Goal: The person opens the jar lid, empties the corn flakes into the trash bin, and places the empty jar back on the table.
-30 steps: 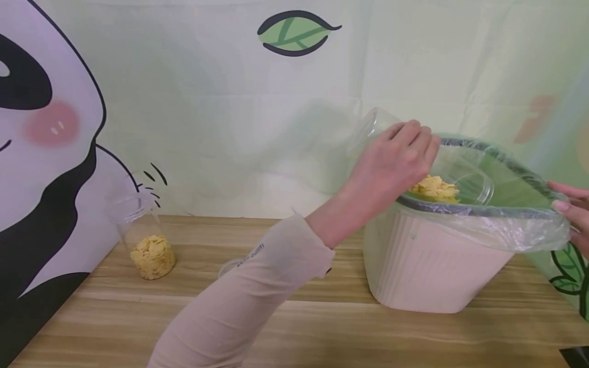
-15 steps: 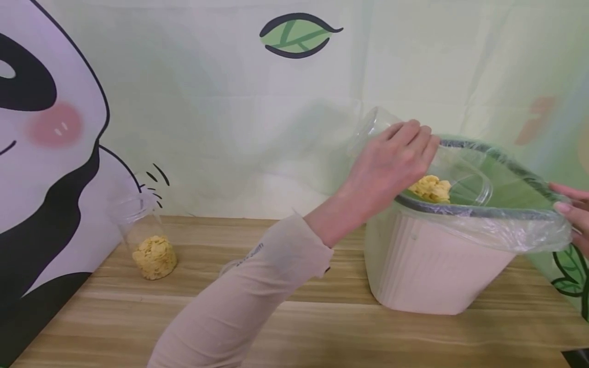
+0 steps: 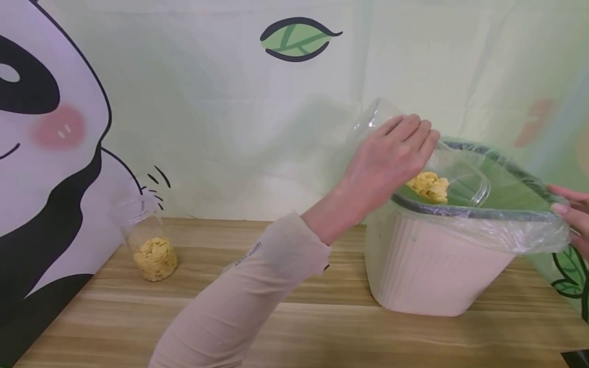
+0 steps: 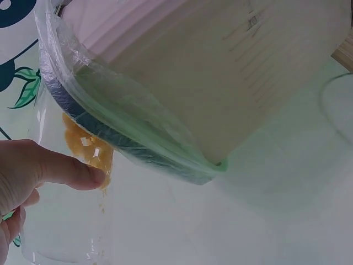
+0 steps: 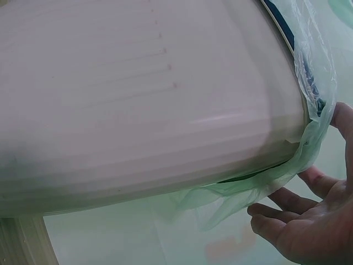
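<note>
A clear plastic jar [image 3: 377,116] hangs tilted over the left part of the bin [image 3: 442,266]. Its long axis slopes from upper left to lower right in the head view; the base is up, outside the bin, and the round mouth points down and to the right within the opening. Yellow flakes [image 3: 429,187] lie in the jar along its lower wall, and crumbs cling toward the base in the left wrist view. Whether the jar touches the rim, I cannot tell.

The left hand [image 3: 391,153] has its grip clamped round the jar's middle, thumb on one side, with fingers wrapped on the other. The right hand [image 3: 575,212] grips the lined rim at the bin's right corner, its thumb and fingers on either side.

A translucent liner bag [image 3: 520,235] is folded over the bin's dark rim. The bin stands on the wood-grain surface [image 3: 331,332]. Well to its left, a second jar [image 3: 143,225] stands upright, partly filled with flakes, before a backdrop printed with a panda [image 3: 46,117] and a leaf [image 3: 296,40].
</note>
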The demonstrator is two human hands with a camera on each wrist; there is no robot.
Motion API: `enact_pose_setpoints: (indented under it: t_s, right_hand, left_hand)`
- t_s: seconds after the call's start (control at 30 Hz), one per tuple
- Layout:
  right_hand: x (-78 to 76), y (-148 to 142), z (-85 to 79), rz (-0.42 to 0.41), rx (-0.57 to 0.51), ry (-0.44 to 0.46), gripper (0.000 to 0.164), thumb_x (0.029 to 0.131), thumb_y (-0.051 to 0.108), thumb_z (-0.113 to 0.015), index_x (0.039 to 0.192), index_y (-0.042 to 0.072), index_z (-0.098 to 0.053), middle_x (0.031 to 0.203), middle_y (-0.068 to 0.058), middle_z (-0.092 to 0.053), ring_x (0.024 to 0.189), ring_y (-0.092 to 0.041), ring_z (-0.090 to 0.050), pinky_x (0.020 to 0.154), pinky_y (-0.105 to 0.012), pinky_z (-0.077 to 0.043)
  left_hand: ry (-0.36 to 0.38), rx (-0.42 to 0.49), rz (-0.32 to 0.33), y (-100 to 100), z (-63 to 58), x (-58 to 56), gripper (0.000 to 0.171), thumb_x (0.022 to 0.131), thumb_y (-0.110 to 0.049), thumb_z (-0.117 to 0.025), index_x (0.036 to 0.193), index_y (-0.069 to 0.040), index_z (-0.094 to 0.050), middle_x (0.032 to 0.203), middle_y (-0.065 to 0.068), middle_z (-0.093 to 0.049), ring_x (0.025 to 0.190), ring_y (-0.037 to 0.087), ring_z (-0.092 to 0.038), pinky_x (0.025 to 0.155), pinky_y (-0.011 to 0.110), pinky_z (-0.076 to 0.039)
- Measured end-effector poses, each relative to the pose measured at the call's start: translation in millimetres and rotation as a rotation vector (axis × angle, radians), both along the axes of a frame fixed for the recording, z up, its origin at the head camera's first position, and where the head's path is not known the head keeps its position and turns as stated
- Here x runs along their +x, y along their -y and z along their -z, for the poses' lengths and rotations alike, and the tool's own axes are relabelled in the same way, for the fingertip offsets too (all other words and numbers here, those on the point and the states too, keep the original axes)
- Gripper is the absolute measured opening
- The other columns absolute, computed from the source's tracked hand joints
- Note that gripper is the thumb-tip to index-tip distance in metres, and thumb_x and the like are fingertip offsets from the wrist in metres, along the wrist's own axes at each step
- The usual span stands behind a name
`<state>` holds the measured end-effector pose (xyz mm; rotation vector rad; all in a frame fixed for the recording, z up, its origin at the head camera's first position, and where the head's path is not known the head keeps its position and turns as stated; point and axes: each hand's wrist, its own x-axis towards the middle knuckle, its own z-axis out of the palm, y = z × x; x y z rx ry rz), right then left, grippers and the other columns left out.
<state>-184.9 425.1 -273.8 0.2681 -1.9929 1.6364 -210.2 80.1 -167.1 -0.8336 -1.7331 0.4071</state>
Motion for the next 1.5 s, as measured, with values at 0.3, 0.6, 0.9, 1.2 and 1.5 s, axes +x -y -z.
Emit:
enact_pose_setpoints:
  t_s: [0.3,0.6,0.9,1.2,1.5]
  right_hand:
    - [0.2,1.6,-1.2,-0.014,-0.029,0.030,0.038,0.089,0.005,-0.054,0.125,0.017,-0.054,0.109,0.016,-0.054,0.078,0.002,-0.053,0.054,-0.010,-0.047]
    - [3.6,7.2,-5.4,-0.051,-0.089,0.054,0.038,0.090,0.005,-0.053,0.124,0.020,-0.055,0.110,0.016,-0.051,0.080,0.003,-0.053,0.056,-0.009,-0.047]
    - [2.9,7.6,-4.6,-0.046,-0.091,0.047,0.037,0.089,0.005,-0.053,0.123,0.020,-0.055,0.115,0.015,-0.050,0.083,0.004,-0.053,0.058,-0.008,-0.046]
    - [-0.7,3.6,-1.1,-0.053,-0.112,0.031,0.037,0.088,0.006,-0.056,0.124,0.015,-0.055,0.114,0.014,-0.053,0.083,0.003,-0.053,0.057,-0.009,-0.047]
    - [1.7,4.8,-1.7,-0.113,-0.156,0.044,0.035,0.089,0.003,-0.053,0.119,0.021,-0.057,0.111,0.016,-0.052,0.083,0.004,-0.053,0.057,-0.010,-0.047]
  left_hand:
    - [-0.012,-0.001,0.016,2.0,-2.2,-0.8,0.047,0.090,0.007,-0.022,0.112,-0.012,-0.058,0.111,-0.002,-0.059,0.105,0.013,-0.051,0.099,0.023,-0.036]
    - [-0.043,0.003,0.023,4.5,-3.6,-1.8,0.046,0.090,0.007,-0.020,0.111,-0.011,-0.057,0.109,-0.002,-0.058,0.104,0.014,-0.050,0.098,0.023,-0.036]
    - [-0.041,0.003,0.019,5.7,-4.5,-2.3,0.046,0.090,0.006,-0.021,0.113,-0.012,-0.057,0.112,-0.002,-0.058,0.107,0.014,-0.050,0.100,0.023,-0.035]
    - [-0.049,-0.001,0.025,7.2,-4.8,-3.8,0.045,0.090,0.006,-0.022,0.113,-0.012,-0.057,0.115,-0.001,-0.058,0.110,0.015,-0.050,0.101,0.024,-0.034]
    - [-0.122,-0.052,0.051,6.1,-3.6,-6.2,0.051,0.092,0.008,-0.016,0.113,-0.013,-0.058,0.113,-0.003,-0.060,0.109,0.015,-0.051,0.101,0.025,-0.034]
